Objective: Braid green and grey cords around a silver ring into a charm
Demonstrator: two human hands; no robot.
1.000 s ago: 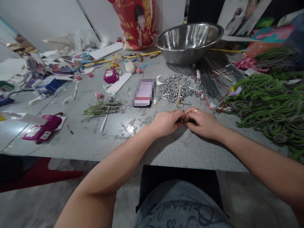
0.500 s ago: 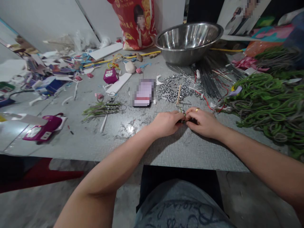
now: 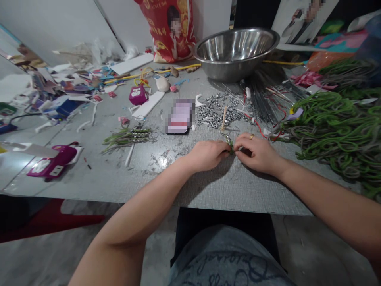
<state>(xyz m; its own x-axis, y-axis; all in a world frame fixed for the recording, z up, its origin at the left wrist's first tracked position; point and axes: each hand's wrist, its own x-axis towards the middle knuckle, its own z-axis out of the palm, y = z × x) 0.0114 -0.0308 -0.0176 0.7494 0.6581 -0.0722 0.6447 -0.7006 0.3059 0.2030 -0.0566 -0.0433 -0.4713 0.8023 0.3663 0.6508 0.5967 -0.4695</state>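
Note:
My left hand (image 3: 210, 155) is closed in a pinch around a short green cord (image 3: 231, 148), above the grey table (image 3: 190, 190). Silver beads (image 3: 228, 140) and a thin wire loop show just beyond the fingertips. Close on the right, my right hand (image 3: 257, 153), with a gold-coloured ring, has its thumb and fingertips drawn together by the cord. Whatever lies between those right fingertips is too small to make out. A thin wooden stick (image 3: 224, 118) stands up behind the beads. Many loose silver beads (image 3: 211, 113) are spread past both hands.
A large pile of green and grey cords (image 3: 324, 135) covers the right side. At the back stands a steel bowl (image 3: 235, 67) beside a red bag (image 3: 169, 31). Left of the beads are a phone (image 3: 180, 115), a beaded cord bundle (image 3: 127, 136) and purple plug blocks (image 3: 138, 94).
My right hand has shifted slightly right, opening a small gap between the hands. More of the green cord at my left fingertips now shows. My left hand stays nearly in place.

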